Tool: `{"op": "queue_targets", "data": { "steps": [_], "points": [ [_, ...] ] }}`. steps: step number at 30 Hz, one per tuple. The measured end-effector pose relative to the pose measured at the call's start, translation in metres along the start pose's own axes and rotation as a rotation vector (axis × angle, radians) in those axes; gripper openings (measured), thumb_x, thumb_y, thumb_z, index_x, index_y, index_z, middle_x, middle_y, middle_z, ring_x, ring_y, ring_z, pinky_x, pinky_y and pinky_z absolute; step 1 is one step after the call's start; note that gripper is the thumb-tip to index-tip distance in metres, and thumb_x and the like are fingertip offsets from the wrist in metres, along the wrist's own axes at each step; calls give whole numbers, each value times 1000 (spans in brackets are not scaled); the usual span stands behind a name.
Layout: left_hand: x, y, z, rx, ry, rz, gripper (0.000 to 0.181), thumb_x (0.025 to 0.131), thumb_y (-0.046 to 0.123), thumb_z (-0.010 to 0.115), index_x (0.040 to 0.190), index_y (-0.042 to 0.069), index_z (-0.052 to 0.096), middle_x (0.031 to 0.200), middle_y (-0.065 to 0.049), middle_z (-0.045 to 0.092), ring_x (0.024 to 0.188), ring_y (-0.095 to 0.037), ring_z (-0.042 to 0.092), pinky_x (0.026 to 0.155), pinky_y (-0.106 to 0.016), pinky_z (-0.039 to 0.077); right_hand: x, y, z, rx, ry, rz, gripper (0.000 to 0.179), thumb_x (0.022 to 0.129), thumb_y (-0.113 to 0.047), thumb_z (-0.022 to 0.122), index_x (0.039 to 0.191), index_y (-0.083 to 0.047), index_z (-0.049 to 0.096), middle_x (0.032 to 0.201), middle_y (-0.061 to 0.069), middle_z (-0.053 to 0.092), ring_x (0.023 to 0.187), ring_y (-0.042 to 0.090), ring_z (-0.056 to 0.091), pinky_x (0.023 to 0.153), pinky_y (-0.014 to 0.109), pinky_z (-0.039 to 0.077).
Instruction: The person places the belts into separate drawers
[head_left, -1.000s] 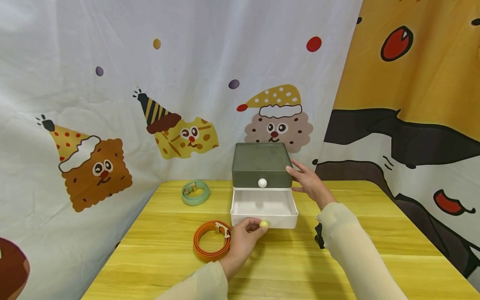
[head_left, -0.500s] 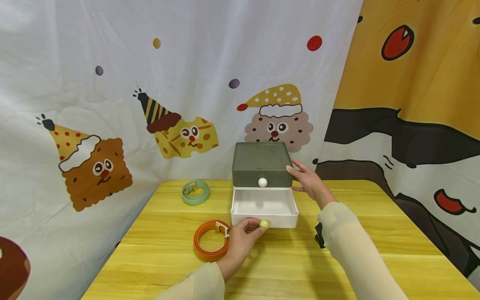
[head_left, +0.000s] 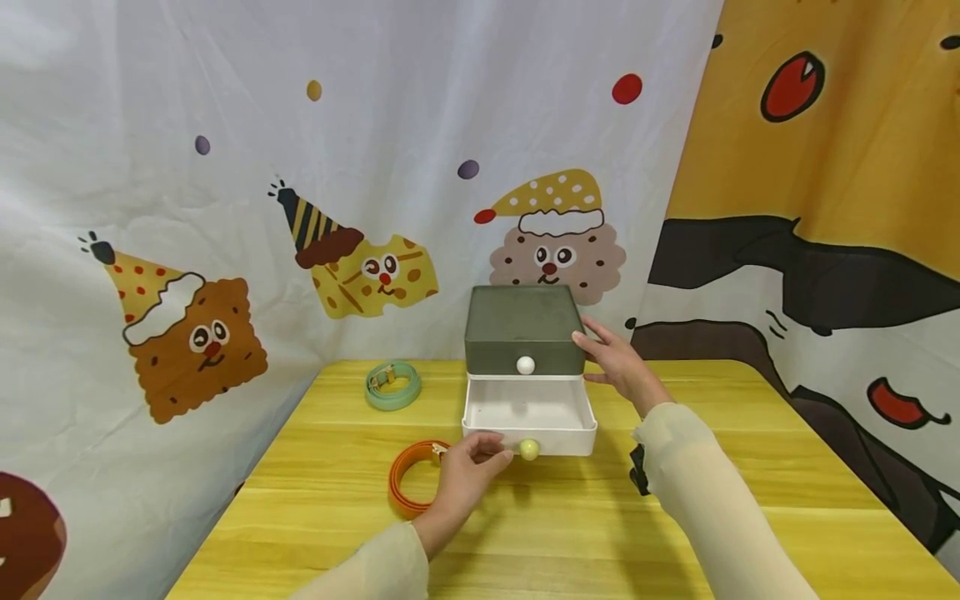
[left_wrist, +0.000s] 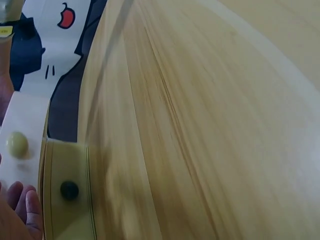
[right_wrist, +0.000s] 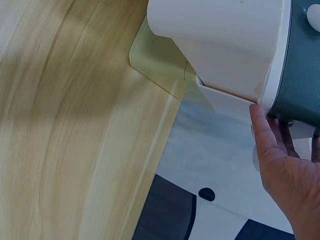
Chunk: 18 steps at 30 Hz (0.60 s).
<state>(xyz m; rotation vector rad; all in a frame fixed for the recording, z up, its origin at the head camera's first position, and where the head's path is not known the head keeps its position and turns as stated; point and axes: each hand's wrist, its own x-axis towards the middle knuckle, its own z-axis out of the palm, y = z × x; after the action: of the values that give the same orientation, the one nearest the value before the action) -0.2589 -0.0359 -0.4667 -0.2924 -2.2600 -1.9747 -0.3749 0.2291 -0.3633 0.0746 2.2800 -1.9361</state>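
A small drawer box with a dark green upper part [head_left: 525, 315] and a white round knob [head_left: 525, 366] stands at the back of the table. Its lower white drawer [head_left: 566, 442] is pulled out and has nothing in it. Just left of the drawer's pale yellow knob [head_left: 529, 450], my left hand [head_left: 459, 482] holds nothing, its fingers loosely bent before the drawer front. In the left wrist view the yellow knob [left_wrist: 18, 145] stands free of the fingers. My right hand [head_left: 621, 367] rests its extended fingers against the box's right side; the right wrist view shows a fingertip at the casing edge.
An orange belt [head_left: 394, 482] lies coiled on the wooden table [head_left: 337, 533], partly hidden behind my left hand. Farther back at left is a coiled mint green belt [head_left: 393, 403]. A printed cloth [head_left: 397, 108] hangs behind the table.
My left hand has let go of the yellow knob and moved a little left, covering more of the orange belt. The drawer and my right hand have stayed in place.
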Motion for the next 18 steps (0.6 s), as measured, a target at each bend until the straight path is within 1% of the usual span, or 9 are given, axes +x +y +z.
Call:
{"op": "queue_targets", "data": {
  "steps": [3, 6, 11, 14, 18],
  "points": [
    [0, -1, -10, -10, -8, 12, 25, 86, 12, 78, 107, 1, 70, 95, -7, 70, 87, -17, 65, 75, -22, 53, 0, 0, 0, -1, 0, -2, 71, 102, -43, 54, 159, -34, 15, 164, 11, 15, 146, 36, 24, 108, 56, 36],
    [0, 1, -19, -18, -7, 15, 26, 87, 12, 77, 109, 1, 70, 96, -8, 70, 88, -18, 64, 75, -22, 53, 0, 1, 0, 2, -5, -6, 70, 102, -42, 54, 159, -34, 15, 164, 11, 15, 146, 36, 24, 108, 56, 36],
    [0, 7, -33, -5, 36, 23, 26, 87, 12, 78, 109, -1, 69, 97, -11, 71, 87, -18, 63, 72, -21, 52, 0, 2, 0, 4, -12, -10, 69, 103, -41, 53, 160, -33, 15, 164, 12, 16, 146, 36, 24, 108, 57, 35],
    [2, 9, -41, 10, 66, 10, 28, 87, 11, 78, 109, -2, 69, 97, -10, 71, 86, -16, 64, 71, -21, 52, 0, 2, 0, 5, -13, -14, 69, 103, -41, 53, 160, -33, 15, 164, 12, 16, 146, 36, 24, 108, 57, 35],
    [6, 10, -54, 27, 96, -16, 29, 87, 13, 78, 110, -2, 68, 97, -8, 70, 88, -16, 64, 72, -21, 52, -1, 2, 0, 10, -15, -19, 70, 102, -41, 54, 160, -32, 15, 164, 13, 15, 146, 37, 24, 109, 58, 33]
  ]
}}
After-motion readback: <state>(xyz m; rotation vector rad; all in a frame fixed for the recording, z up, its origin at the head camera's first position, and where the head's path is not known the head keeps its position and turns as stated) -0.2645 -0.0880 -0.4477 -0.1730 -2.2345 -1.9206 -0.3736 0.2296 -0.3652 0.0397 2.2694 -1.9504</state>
